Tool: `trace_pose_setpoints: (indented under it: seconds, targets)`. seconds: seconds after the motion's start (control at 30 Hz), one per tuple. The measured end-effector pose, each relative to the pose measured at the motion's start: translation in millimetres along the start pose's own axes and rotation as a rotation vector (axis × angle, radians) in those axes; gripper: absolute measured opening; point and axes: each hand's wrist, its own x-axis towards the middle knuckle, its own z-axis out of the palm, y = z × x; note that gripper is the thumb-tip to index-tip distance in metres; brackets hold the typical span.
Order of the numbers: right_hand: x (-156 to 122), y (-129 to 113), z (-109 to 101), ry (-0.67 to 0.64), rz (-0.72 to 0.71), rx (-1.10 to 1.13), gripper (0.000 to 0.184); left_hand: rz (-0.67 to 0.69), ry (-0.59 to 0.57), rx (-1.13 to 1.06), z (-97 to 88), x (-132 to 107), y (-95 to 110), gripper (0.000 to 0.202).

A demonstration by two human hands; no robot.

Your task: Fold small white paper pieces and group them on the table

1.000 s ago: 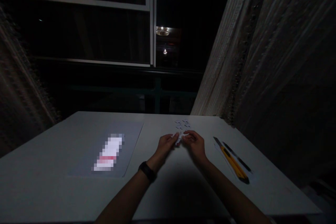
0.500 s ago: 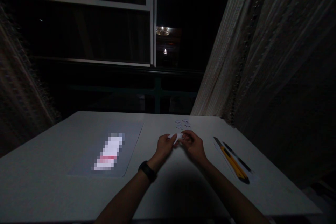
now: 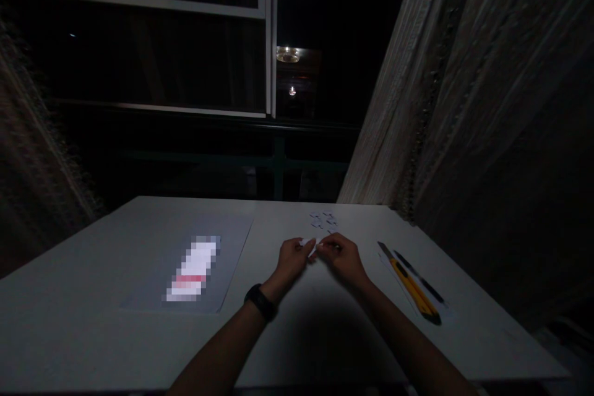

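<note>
A small piece of white paper (image 3: 306, 242) is pinched between my two hands above the middle of the white table (image 3: 273, 346). My left hand (image 3: 294, 258) closes on its left part, thumb on top; a dark band sits on that wrist. My right hand (image 3: 342, 257) has its thumb and fingertips at the paper's right end, with the fingers curled. The fingers cover much of the paper, so its folds cannot be made out. Just beyond my hands lie several small paper pieces with dark marks (image 3: 323, 220).
On the right lie a yellow utility knife (image 3: 411, 288) and a dark pen (image 3: 420, 275), with white paper under them. A large pale sheet (image 3: 232, 260) bearing a bright blurred-out rectangle (image 3: 195, 267) lies left. Curtains (image 3: 390, 86) and a dark window stand behind the table.
My right thumb and fingertips have shifted slightly left and down along the paper, and less of the paper shows. The left hand has barely moved. Another dark mark now shows just beyond the right hand.
</note>
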Motion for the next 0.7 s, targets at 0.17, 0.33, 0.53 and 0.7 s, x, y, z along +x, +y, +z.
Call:
trace_pose_setpoints:
  seconds: [0.17, 0.33, 0.53, 0.7]
  targets:
    - [2, 1, -3, -0.041, -0.075, -0.005, 0.01, -0.043, -0.065, -0.022, -4.9, 0, 0, 0.037]
    - [1, -2, -6, -0.067, -0.153, -0.06, 0.008, -0.072, -0.157, -0.048, -13.7, 3, -1, 0.039]
    - [0, -4, -7, -0.124, -0.136, 0.021, 0.011, -0.054, -0.183, 0.03, -14.9, 4, -4, 0.041]
    - [0, -2, -6, -0.121, -0.048, 0.041, 0.012, -0.084, -0.225, 0.033, -16.2, 2, -3, 0.04]
